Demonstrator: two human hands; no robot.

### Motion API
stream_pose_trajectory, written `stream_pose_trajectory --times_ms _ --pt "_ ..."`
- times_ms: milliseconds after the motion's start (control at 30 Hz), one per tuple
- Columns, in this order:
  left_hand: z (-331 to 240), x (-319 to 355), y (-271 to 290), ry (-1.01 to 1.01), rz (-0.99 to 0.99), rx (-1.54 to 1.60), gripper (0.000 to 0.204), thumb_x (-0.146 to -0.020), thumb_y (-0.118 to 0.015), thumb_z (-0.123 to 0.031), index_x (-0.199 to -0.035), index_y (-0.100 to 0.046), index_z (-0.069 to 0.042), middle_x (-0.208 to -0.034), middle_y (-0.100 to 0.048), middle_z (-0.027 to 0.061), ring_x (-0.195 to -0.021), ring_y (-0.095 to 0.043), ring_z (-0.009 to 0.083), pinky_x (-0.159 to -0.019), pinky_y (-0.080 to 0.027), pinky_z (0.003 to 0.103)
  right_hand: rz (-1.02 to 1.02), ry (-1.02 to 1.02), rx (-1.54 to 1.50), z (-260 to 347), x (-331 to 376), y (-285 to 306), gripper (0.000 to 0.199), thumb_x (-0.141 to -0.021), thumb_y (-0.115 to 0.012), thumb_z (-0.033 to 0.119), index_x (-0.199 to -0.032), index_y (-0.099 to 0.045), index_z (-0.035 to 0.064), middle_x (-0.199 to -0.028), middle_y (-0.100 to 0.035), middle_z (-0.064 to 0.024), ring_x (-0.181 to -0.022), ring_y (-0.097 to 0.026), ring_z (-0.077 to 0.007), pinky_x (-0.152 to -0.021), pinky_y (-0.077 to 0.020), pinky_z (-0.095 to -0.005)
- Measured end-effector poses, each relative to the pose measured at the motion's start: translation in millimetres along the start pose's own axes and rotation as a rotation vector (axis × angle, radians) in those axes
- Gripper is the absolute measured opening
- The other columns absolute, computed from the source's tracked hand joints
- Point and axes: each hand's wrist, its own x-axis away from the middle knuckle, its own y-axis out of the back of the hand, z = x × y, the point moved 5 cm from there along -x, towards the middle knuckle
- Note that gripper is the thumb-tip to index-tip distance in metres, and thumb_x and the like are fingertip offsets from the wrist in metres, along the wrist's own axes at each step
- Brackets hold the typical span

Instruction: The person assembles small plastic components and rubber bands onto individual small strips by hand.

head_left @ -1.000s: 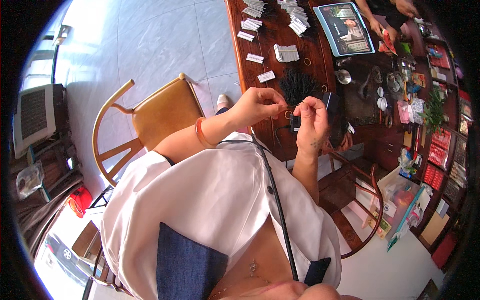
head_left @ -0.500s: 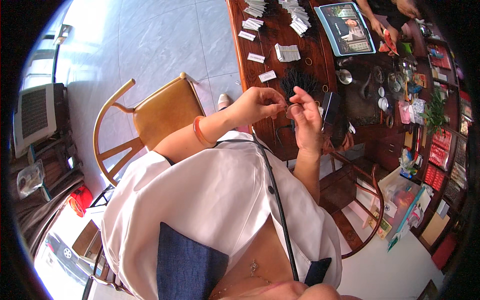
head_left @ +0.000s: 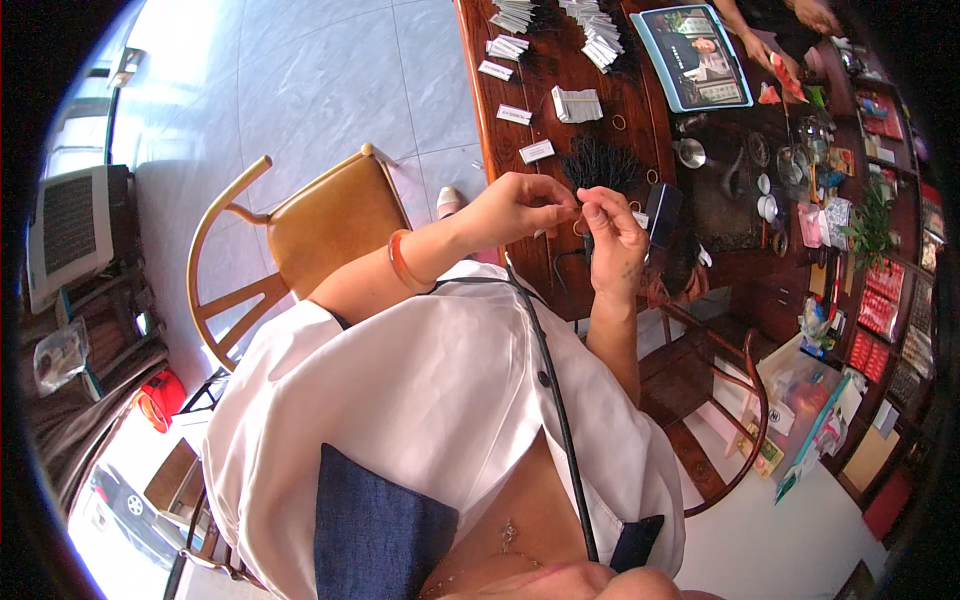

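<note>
My left hand [head_left: 525, 212], with an orange bangle [head_left: 401, 262] on its wrist, is closed in a pinch over the near table edge. My right hand [head_left: 614, 240] meets it fingertip to fingertip, also pinching. What lies between the fingers is too small and covered to make out. Just beyond the fingertips lies a bundle of black cords [head_left: 598, 160] on the dark wooden table [head_left: 540, 85]. A white paper tag [head_left: 536, 151] rests left of the bundle. Farther back is a stack of white tags [head_left: 577, 105].
A tablet [head_left: 692, 58] playing video lies at the back right, near another person's hand [head_left: 757, 48] beside a watermelon slice [head_left: 786, 78]. A dark box [head_left: 664, 214] stands right of my hands. Chairs flank me: a tan-seated one [head_left: 335, 225] left, a dark one [head_left: 690, 385] right.
My right hand's raised fingers have come down and closed into a pinch against my left fingertips. My left hand has barely moved.
</note>
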Motion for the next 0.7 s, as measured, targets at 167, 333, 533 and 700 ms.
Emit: stream_pose_trajectory --times_ms 167,333,533,700 --pt "5 -2 0 -0.088 0.001 -0.126 0.019 -0.085 -0.06 -0.013 -0.099 -0.059 0.0 -0.086 -0.06 0.0031 -0.072 -0.056 0.009 -0.063 -0.047 0.024 -0.068 -0.155 -0.044 -7 3 0 0.013 -0.084 -0.061 0.012 -0.093 -0.066 0.0035 -0.091 -0.063 -0.004 -0.079 -0.056 -0.0098 -0.068 -0.0449 -0.022" --pt "11 -1 5 -0.084 -0.005 -0.13 0.019 -0.086 -0.06 -0.012 -0.099 -0.059 0.001 -0.086 -0.061 0.0034 -0.072 -0.057 0.0089 -0.063 -0.047 0.023 -0.127 -0.122 -0.172 -10 5 3 0.014 -0.085 -0.06 0.013 -0.093 -0.066 0.0022 -0.084 -0.065 -0.0034 -0.067 -0.053 -0.008 -0.061 -0.0428 -0.021" --pt "2 -3 6 0.255 0.117 0.211 0.02 -0.089 -0.053 -0.014 -0.098 -0.059 0.002 -0.093 -0.064 0.0107 -0.073 -0.062 0.015 -0.059 -0.051 0.025 -0.114 -0.21 -0.189 -7 -1 -4 0.015 -0.086 -0.06 0.013 -0.094 -0.065 0.0019 -0.085 -0.065 -0.0038 -0.065 -0.052 -0.0078 -0.062 -0.0424 -0.0212" --pt "11 -3 1 0.387 0.126 0.543 0.023 -0.09 -0.049 -0.016 -0.102 -0.055 0.002 -0.101 -0.062 0.0165 -0.06 -0.062 0.0154 -0.049 -0.053 0.023 -0.061 -0.157 -0.236 -13 -7 -1 0.016 -0.085 -0.06 0.014 -0.095 -0.065 0.0018 -0.087 -0.065 -0.0037 -0.07 -0.052 -0.0078 -0.064 -0.043 -0.0213"
